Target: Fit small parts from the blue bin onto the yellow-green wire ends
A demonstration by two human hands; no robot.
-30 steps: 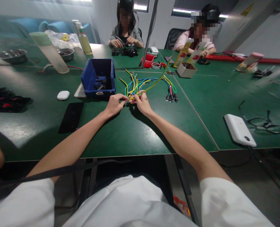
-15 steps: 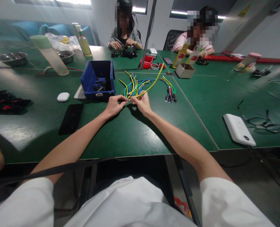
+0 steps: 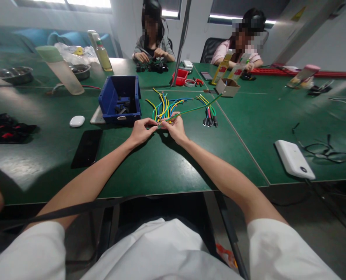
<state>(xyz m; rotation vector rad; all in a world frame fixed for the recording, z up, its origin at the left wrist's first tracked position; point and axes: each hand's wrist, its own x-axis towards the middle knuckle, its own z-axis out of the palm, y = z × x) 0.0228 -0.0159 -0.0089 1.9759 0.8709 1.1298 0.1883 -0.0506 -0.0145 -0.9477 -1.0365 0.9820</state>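
Observation:
My right hand (image 3: 177, 127) pinches a long green wire (image 3: 197, 108), which slants up to the right from my fingers. Close against it, my left hand (image 3: 143, 130) is closed with its fingertips at the near end of the same wire; the exact end is hidden between the fingers. Just beyond my hands lies a loose bunch of yellow, blue and green wires (image 3: 165, 104). To its right, a smaller group of wires with black sleeved ends (image 3: 210, 121) rests on the table, partly under the line of the held wire.
A blue bin (image 3: 105, 102) with black parts stands left of the wires. Nearer me are a dark phone (image 3: 87, 149) and a white case (image 3: 77, 121). A cardboard box (image 3: 228, 89), a white power bank (image 3: 295, 159) and glasses (image 3: 330, 153) are rightward. Two people sit across the table.
The long wire in my right hand showed yellow and pointed steeply up; now a green length shows, lower and reaching farther right. Both hands have stayed in almost the same place.

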